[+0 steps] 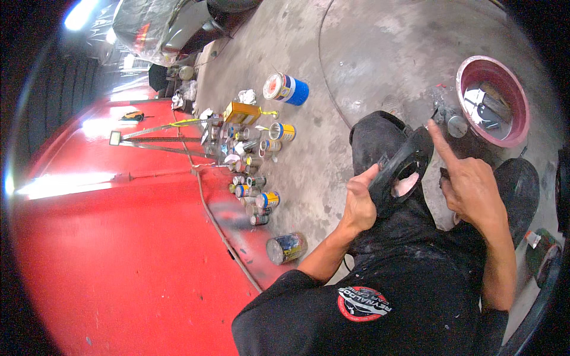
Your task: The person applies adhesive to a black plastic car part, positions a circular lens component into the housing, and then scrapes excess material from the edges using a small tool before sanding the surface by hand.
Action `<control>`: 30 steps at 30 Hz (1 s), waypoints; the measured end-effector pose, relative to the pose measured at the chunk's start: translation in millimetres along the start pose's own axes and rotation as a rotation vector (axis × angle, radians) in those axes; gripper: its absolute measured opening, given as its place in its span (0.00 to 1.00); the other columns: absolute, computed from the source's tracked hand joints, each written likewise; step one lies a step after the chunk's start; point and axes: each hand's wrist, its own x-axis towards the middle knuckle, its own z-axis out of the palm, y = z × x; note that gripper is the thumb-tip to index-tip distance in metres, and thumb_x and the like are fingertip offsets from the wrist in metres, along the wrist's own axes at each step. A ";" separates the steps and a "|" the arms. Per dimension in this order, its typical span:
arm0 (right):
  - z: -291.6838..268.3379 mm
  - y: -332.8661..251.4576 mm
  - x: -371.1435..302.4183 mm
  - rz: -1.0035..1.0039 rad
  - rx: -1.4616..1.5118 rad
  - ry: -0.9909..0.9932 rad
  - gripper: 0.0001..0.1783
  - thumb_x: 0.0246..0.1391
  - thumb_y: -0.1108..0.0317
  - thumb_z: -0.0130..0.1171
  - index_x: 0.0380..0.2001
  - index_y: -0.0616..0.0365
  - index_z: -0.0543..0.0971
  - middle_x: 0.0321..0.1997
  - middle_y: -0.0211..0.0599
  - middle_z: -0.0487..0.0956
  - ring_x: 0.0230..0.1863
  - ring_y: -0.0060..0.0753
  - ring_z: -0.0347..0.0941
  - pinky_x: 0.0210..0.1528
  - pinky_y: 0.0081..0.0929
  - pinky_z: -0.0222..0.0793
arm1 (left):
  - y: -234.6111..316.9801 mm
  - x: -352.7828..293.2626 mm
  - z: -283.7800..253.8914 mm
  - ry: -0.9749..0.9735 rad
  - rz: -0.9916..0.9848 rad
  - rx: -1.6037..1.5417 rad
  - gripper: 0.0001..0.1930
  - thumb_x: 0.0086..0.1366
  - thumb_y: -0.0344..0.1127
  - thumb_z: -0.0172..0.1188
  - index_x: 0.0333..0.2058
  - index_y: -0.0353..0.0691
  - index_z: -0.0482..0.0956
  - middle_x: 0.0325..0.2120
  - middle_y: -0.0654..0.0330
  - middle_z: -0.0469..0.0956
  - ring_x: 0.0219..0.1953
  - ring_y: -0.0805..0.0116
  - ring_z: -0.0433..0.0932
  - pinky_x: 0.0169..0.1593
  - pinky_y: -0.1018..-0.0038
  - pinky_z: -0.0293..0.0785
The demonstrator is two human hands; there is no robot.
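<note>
A black, curved plastic-looking part (389, 184) with an oval opening is tilted above my lap. My left hand (360, 203) is closed on its near left edge, thumb on top. Through the opening shows a pale pink patch, perhaps fingers or something behind it. My right hand (474, 188) is beside the part's right end, its index finger stretched toward the upper tip; whether the fingertip touches is unclear. The other fingers are curled in, with a small dark bit at them that I cannot make out.
A maroon basin (525, 107) with water and dark pieces stands at the right. A blue can (291, 90) stands ahead; many paint cans (267, 200) and a yellow tin (240, 113) line the red wall (148, 255). A cable (323, 56) crosses the concrete floor.
</note>
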 end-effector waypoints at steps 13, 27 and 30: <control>29.7 -18.3 -6.7 -0.130 0.159 0.055 0.52 0.38 0.75 0.56 0.69 0.42 0.50 0.15 0.48 0.74 0.18 0.55 0.72 0.23 0.48 0.66 | 11.4 -12.1 -1.7 -0.026 0.213 0.187 0.58 0.55 0.78 0.12 0.49 0.26 0.74 0.36 0.51 0.80 0.37 0.63 0.77 0.43 0.71 0.72; 25.0 -31.3 -23.0 -0.236 0.114 -0.057 0.47 0.41 0.71 0.59 0.66 0.27 0.57 0.17 0.40 0.76 0.17 0.48 0.74 0.20 0.43 0.69 | 22.3 -11.2 12.5 -0.025 0.240 0.072 0.54 0.58 0.77 0.19 0.47 0.27 0.74 0.37 0.49 0.79 0.39 0.64 0.77 0.44 0.70 0.72; 23.3 -39.8 -27.9 -0.281 0.170 -0.139 0.45 0.42 0.70 0.59 0.66 0.27 0.58 0.17 0.40 0.76 0.18 0.48 0.74 0.20 0.43 0.69 | 12.0 -4.4 16.8 -0.021 0.244 -0.061 0.55 0.58 0.77 0.19 0.48 0.27 0.74 0.38 0.50 0.79 0.40 0.65 0.77 0.45 0.71 0.72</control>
